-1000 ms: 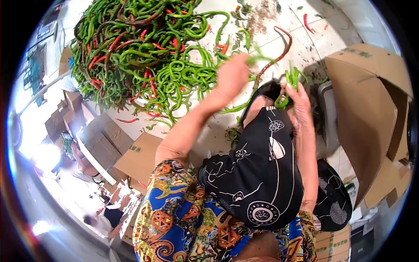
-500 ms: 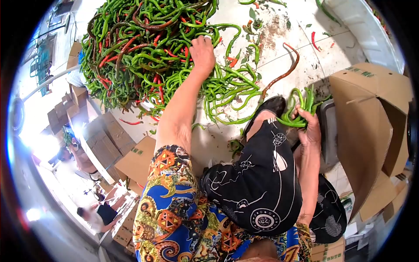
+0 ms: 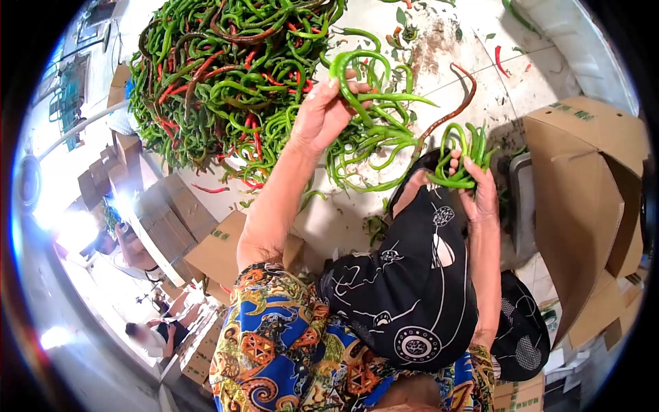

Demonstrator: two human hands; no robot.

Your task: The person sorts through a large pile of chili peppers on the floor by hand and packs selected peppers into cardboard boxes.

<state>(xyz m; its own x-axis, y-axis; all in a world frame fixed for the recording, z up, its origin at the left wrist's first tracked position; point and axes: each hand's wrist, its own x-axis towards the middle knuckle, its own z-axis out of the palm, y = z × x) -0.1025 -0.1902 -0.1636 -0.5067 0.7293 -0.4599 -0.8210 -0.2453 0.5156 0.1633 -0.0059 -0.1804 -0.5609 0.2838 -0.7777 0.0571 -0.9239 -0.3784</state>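
Note:
A large heap of green and red chili peppers [image 3: 226, 89] covers the floor at the upper left. My left hand [image 3: 326, 113], just off the heap's right edge, is closed on long curved green chili peppers [image 3: 353, 82]; how many I cannot tell. In my right hand [image 3: 480, 189], above my right shoe, is a bunch of green chili peppers [image 3: 453, 161], curled between fingers and thumb. Loose green peppers [image 3: 384, 141] lie on the tiles between the hands. One long dark red pepper [image 3: 453, 110] stretches along the floor near the right hand.
An open cardboard box [image 3: 573, 185] stands at the right, with a grey bin [image 3: 523, 199] beside it. A white tub [image 3: 583, 48] is at the upper right. More cardboard boxes [image 3: 171, 220] are stacked at the left. Another person [image 3: 161, 336] is at the lower left.
My left hand has come off the heap, moving right and slightly down, with green chili peppers in its grip. The right hand has shifted slightly left, still holding its bunch.

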